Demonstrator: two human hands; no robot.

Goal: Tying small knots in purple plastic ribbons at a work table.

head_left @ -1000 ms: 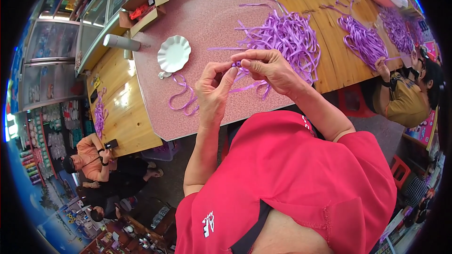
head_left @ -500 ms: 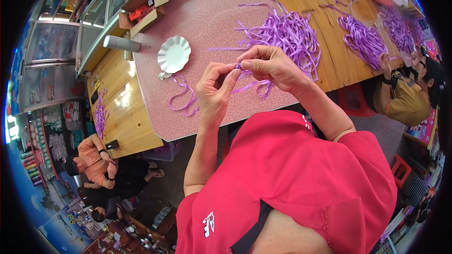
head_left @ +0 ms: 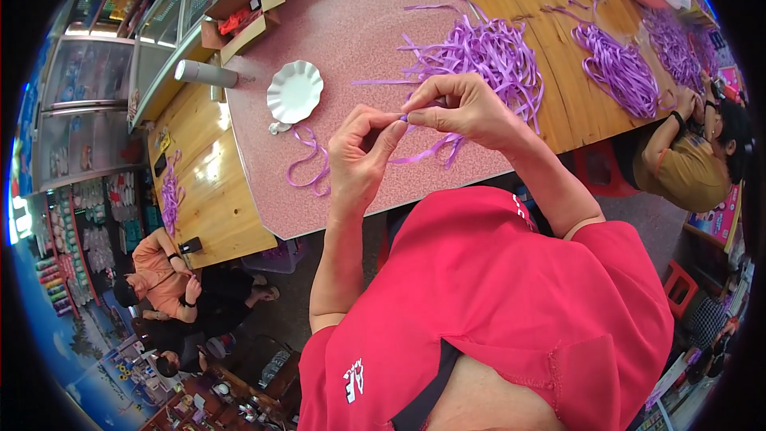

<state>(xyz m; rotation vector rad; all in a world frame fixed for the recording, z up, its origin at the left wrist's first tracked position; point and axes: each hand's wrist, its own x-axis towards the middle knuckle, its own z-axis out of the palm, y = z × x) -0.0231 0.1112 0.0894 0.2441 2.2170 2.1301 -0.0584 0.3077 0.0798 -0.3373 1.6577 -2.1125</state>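
Both my hands meet over the near edge of the pink speckled tabletop (head_left: 263, 152). Between finger and thumb, my left hand (head_left: 361, 148) pinches a small bit of purple ribbon (head_left: 404, 118). My right hand (head_left: 463, 110) pinches the same bit from the other side, its fingers closed. What shape the ribbon has at the fingertips is mostly hidden. Loose lengths of ribbon hang below the hands, and one loop (head_left: 302, 178) lies left of my left hand. Just beyond my right hand spreads a big tangled heap of purple ribbons (head_left: 491, 56).
A white scalloped plate (head_left: 295, 92) stands left of my hands, near a grey cylinder (head_left: 206, 73) and an open cardboard box (head_left: 251, 20). More ribbon heaps (head_left: 614, 72) lie on the wooden table to the right. One person (head_left: 686, 152) sits there; another (head_left: 163, 271) sits at lower left.
My fingertips shift slightly around the ribbon, and my left hand drops back a little to the left. The person at the right has lowered a raised hand toward the table.
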